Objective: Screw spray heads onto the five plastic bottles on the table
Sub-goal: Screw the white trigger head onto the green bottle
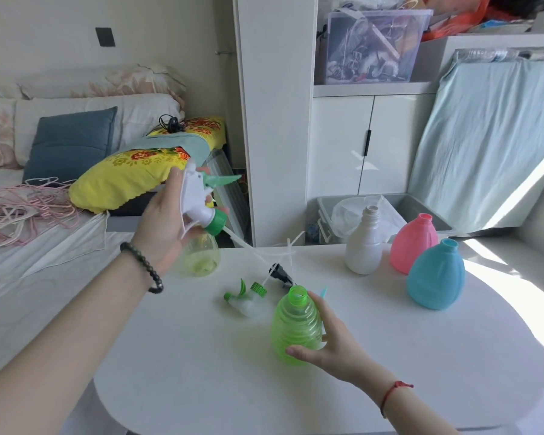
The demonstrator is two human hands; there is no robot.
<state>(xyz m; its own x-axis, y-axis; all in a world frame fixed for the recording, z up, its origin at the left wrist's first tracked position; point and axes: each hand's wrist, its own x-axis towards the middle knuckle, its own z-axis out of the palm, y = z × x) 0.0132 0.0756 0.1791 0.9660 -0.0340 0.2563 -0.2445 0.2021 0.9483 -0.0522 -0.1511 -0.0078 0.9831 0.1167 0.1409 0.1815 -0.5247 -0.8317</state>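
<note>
My left hand [162, 221] holds a white spray head [198, 199] with a green trigger and green collar in the air, its tube trailing down to the right. My right hand [330, 340] grips a ribbed green bottle [296, 324] standing open-necked on the white table [201, 372]. Behind my left hand stands a pale yellow bottle [201, 257]. Near the table's far right stand a white bottle [363, 246], a pink bottle [413, 243] and a blue bottle [435, 274], all without heads. A green-and-white spray head [245, 296] and a black spray head [280, 273] lie between them.
A bed with pillows and pink hangers [22, 208] lies left of the table. A white cabinet [277, 120] and a grey bin [390, 215] stand behind the table. Sunlight falls across the table's right side.
</note>
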